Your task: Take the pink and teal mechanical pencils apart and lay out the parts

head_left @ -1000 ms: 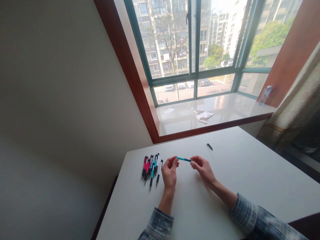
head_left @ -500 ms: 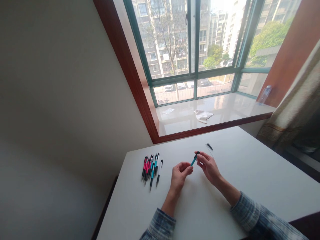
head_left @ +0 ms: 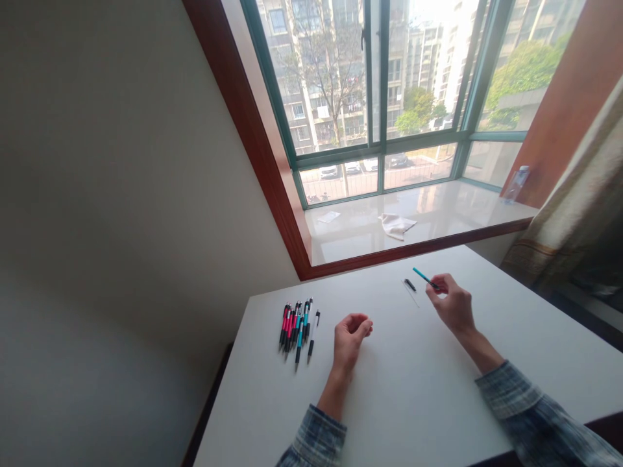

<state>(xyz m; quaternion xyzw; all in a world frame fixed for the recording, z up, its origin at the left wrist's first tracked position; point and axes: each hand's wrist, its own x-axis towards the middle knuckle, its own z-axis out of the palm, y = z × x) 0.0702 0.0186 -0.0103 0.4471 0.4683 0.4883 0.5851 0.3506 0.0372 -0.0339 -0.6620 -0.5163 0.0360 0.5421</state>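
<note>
My right hand (head_left: 452, 301) pinches the dark end of a teal pen barrel (head_left: 421, 275) above the far right part of the table; the barrel points up and left. Just left of that hand lie a short black pen part (head_left: 410, 285) and a thin, pale, stick-like piece (head_left: 412, 297). My left hand (head_left: 351, 337) is over the middle of the table with thumb and fingers pressed together. Whatever is between them, if anything, is hidden. To its left, a clear pen with a black grip (head_left: 310, 349) lies beside a group of pink and teal pens (head_left: 292, 324).
The white table (head_left: 403, 395) has its far edge below a wood-framed window sill. A white cloth (head_left: 396, 227), a paper (head_left: 329, 216) and a clear bottle (head_left: 516, 185) are on the sill. A wall is at the left, a curtain (head_left: 549, 220) at the right.
My hands have come apart. The right has moved away to the far right with the teal barrel; the left has stayed nearly where it was.
</note>
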